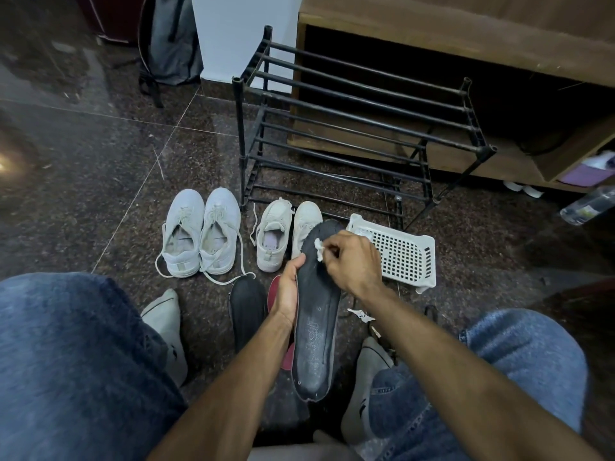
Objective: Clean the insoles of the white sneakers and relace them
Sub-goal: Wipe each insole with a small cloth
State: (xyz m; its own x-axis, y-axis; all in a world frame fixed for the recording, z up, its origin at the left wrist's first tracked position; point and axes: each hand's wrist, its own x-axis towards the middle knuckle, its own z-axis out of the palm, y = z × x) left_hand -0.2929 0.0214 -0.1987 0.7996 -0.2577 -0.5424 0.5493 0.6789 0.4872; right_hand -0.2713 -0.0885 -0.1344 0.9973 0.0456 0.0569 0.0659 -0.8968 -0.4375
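Note:
A long black insole (314, 341) is held upright between my knees. My left hand (289, 287) grips its left edge, thumb over the top face. My right hand (352, 264) pinches a small white wad of tissue (319, 249) and presses it on the insole's upper part. A second black insole (248, 311) lies on the floor to the left, next to a red one (275, 287) partly hidden behind my left hand. Two pairs of white sneakers stand on the floor beyond: a larger pair (203, 232) with loose laces and a smaller pair (286, 234).
A black metal shoe rack (359, 128) stands behind the sneakers, against a wooden cabinet (466, 28). A white perforated plastic basket (402, 254) lies on its side at the right. White scraps (361, 316) lie on the dark stone floor. My jeans-clad knees and socked feet flank the insoles.

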